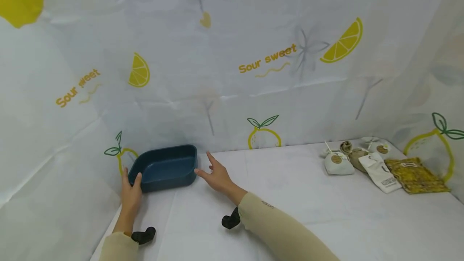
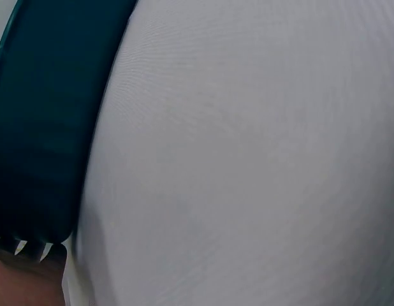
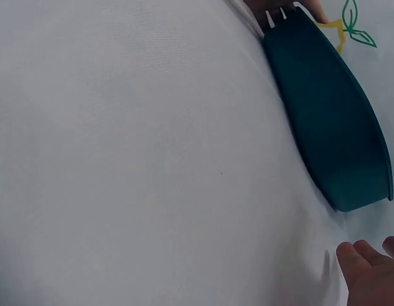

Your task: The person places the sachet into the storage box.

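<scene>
A dark blue rectangular tray (image 1: 164, 170) with raised sides sits at the back left of the white-covered table. My left hand (image 1: 131, 192) rests against its left end, fingers along the outer side and thumb at the front corner. In the right wrist view, that left hand (image 3: 286, 7) shows at the tray's far end. My right hand (image 1: 217, 178) is just off the tray's right end with its fingers spread and holding nothing. A gap separates the right hand (image 3: 372, 271) from the tray (image 3: 337, 121) in the right wrist view.
At the back right lie small white pouches (image 1: 338, 164), a brown pouch (image 1: 358, 158), a white printed packet (image 1: 380, 172) and a yellow patterned packet (image 1: 417, 175). A lemon-printed white sheet (image 1: 217, 71) hangs behind the table and along its sides.
</scene>
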A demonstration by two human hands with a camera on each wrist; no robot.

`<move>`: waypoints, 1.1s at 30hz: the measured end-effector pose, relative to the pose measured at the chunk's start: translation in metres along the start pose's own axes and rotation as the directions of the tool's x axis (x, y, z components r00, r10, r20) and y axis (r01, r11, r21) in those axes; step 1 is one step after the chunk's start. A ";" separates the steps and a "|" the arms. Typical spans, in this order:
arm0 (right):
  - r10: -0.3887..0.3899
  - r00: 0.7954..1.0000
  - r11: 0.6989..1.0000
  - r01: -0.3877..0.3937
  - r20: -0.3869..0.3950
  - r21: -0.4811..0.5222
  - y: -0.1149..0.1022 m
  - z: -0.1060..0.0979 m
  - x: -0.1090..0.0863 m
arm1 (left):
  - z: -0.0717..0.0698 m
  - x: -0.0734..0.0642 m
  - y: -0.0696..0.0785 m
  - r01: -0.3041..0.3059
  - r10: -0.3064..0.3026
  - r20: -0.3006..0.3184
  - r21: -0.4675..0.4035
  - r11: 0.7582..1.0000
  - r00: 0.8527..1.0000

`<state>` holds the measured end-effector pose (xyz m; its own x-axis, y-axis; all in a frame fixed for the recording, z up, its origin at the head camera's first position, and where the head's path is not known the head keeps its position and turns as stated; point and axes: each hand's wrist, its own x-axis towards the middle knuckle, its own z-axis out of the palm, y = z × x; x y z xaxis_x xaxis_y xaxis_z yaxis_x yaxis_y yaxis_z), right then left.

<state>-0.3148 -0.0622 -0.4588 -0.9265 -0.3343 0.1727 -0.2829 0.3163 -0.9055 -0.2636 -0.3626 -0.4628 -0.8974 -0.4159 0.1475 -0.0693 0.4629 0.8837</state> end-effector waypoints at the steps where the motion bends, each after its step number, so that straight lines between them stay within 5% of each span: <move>1: 0.000 1.000 1.000 0.000 0.003 -0.001 0.000 0.002 0.002 | 0.001 0.000 -0.001 -0.003 0.003 0.005 0.004 1.000 1.000; 14: 0.047 0.999 0.998 -0.047 0.007 0.046 -0.002 0.037 0.012 | 0.004 0.002 -0.009 0.051 -0.050 -0.013 0.080 0.996 0.999; 25: 0.088 0.992 0.995 -0.083 -0.087 0.062 -0.011 0.040 0.010 | 0.003 0.001 -0.004 0.048 -0.048 -0.006 0.059 0.997 0.999; 33: 0.093 0.992 0.993 -0.086 -0.090 0.081 -0.001 0.028 0.003 | 0.005 0.001 0.001 0.082 -0.097 0.105 0.137 0.987 0.990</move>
<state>-0.3101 -0.0890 -0.4680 -0.9674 -0.2220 0.1221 -0.1814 0.2703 -0.9455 -0.2667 -0.3588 -0.4643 -0.9271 -0.3745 0.0134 -0.2023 0.5303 0.8233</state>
